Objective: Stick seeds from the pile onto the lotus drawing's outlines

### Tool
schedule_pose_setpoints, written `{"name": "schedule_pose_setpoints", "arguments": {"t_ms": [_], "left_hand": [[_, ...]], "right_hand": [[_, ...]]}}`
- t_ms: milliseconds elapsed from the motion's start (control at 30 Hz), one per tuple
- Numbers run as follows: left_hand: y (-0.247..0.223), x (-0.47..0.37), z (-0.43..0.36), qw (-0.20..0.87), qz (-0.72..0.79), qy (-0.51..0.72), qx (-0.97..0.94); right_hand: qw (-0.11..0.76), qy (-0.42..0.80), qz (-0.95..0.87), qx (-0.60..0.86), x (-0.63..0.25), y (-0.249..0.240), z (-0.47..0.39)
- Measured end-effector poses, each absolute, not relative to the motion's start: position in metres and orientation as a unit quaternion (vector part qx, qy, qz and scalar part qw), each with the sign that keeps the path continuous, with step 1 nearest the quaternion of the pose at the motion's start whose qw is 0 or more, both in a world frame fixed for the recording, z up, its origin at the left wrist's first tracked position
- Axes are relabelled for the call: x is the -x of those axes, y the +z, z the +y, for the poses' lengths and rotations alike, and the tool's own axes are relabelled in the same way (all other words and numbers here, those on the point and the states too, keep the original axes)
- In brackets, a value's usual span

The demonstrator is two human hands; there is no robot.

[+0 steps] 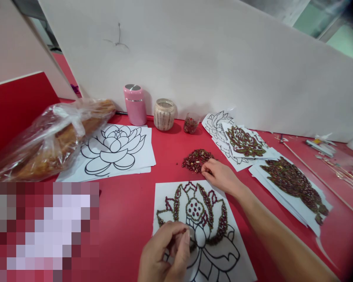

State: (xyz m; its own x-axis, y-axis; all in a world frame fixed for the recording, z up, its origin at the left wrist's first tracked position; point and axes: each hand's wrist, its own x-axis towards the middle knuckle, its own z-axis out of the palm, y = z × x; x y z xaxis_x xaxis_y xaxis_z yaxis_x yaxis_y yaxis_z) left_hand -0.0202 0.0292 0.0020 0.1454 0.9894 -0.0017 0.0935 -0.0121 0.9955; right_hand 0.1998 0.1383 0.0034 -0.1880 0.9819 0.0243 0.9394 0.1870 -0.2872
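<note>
A white sheet (pixel 223 262) with a printed lotus outline lies in front of me, its upper petals lined with red and green beans. Over its lower left part, my left hand (pixel 167 250) is closed, pinching a small red bean (pixel 184 230) between thumb and forefinger. Beyond the sheet is a loose pile of dark red beans (pixel 195 160). My right hand (pixel 214 172) reaches to the pile's right edge with fingers pressed together; whatever they hold is too small to make out.
Lotus printouts (pixel 117 150) and a plastic-wrapped bundle (pixel 61 137) lie at left. A pink container (pixel 135 105), a ribbed jar (pixel 164 114) and a cup of beans (pixel 191 123) stand by the white partition (pixel 194 58). Bean-covered sheets (pixel 294 188) are at right.
</note>
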Motion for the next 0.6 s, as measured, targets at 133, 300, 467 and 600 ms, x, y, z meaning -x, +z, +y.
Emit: {"name": "schedule_pose_setpoints", "arguments": {"t_ms": [133, 300, 467, 600], "left_hand": [[0.002, 0.020, 0.029, 0.490, 0.485, 0.438, -0.578], [0.002, 0.020, 0.029, 0.463, 0.475, 0.434, -0.610], [0.005, 0.018, 0.028, 0.411, 0.470, 0.470, -0.624], [0.008, 0.021, 0.021, 0.374, 0.438, 0.486, -0.657]], "right_hand": [[0.127, 0.100, -0.748, 0.644, -0.203, 0.003, 0.136], [0.190, 0.102, -0.720, 0.660, -0.209, 0.004, 0.122], [0.238, 0.151, -0.707, 0.649, -0.199, 0.008, 0.085], [0.281, 0.249, -0.705, 0.601, -0.179, 0.011, 0.049]]}}
